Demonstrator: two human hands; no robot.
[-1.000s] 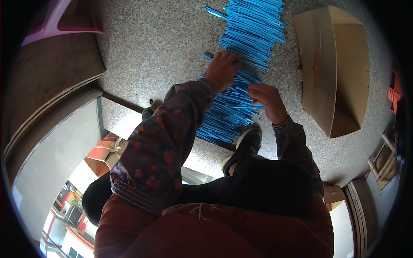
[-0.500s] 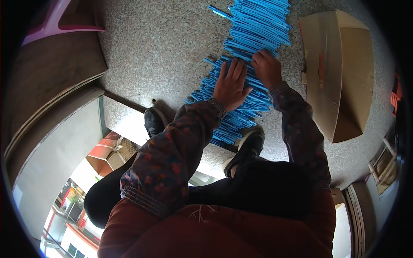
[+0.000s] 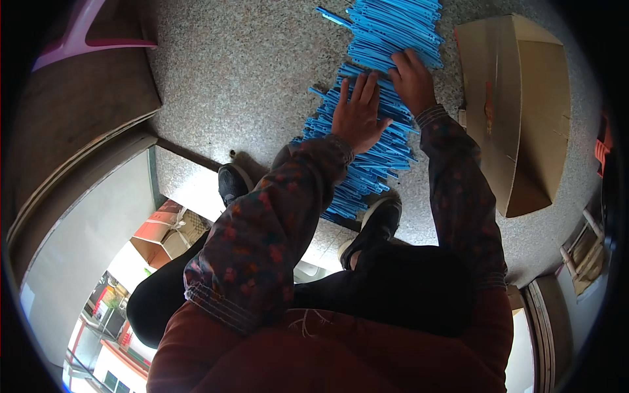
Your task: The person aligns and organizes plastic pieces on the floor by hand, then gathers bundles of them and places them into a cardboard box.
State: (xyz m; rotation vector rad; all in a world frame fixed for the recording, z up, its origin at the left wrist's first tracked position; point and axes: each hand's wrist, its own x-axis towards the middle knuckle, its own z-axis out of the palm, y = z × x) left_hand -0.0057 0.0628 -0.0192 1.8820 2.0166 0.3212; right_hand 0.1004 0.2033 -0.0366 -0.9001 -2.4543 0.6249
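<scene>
A long row of thin blue plastic strips [image 3: 393, 29] with small holes in their ends lies on the speckled floor, in an upper and a lower bunch. My left hand [image 3: 357, 114] lies on the lower bunch of strips [image 3: 373, 173], its fingers stretched and spread. To the right, my right hand [image 3: 413, 84] is bent over the near edge of the upper bunch, fingers curled down and fingertips at the strips. How many strips sit between those fingers is hidden.
An open cardboard box [image 3: 544, 118] stands on the floor to the right. My black shoes [image 3: 380, 223] are close to the lower bunch. At upper left are a pink plastic piece [image 3: 78, 39] and a brown wooden panel [image 3: 78, 98].
Both hands have moved a little away from me along the row, the right one up to the upper bunch. A gap between the two bunches shows more clearly.
</scene>
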